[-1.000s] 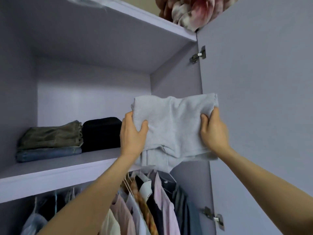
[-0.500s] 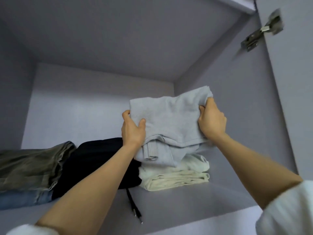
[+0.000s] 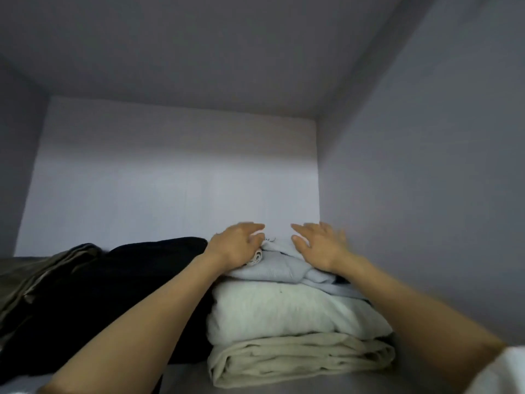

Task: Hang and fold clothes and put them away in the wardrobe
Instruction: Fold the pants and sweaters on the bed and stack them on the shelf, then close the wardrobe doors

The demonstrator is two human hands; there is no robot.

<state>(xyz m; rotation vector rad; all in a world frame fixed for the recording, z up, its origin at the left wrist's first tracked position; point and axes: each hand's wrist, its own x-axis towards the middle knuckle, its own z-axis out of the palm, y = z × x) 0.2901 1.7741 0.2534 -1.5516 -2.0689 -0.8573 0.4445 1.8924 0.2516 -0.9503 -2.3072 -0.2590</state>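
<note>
The folded light grey garment [image 3: 279,268] lies on top of a stack inside the wardrobe's upper compartment, over a white folded piece [image 3: 284,311] and a cream one [image 3: 298,359]. My left hand [image 3: 237,244] rests flat on the grey garment's left side, fingers spread. My right hand [image 3: 318,245] lies on its right side, fingers apart and slightly blurred. Neither hand grips the cloth.
A black folded garment [image 3: 108,297] sits directly left of the stack, with an olive one [image 3: 34,277] beyond it. The wardrobe's right wall [image 3: 426,194] stands close to the stack. The back panel [image 3: 176,180] is just behind my hands. The shelf [image 3: 184,379] front shows below.
The grey garment, held in the air before, has been set down on the white and cream stack. Both hands let go of it and now lie flat on top. The view moved closer in.
</note>
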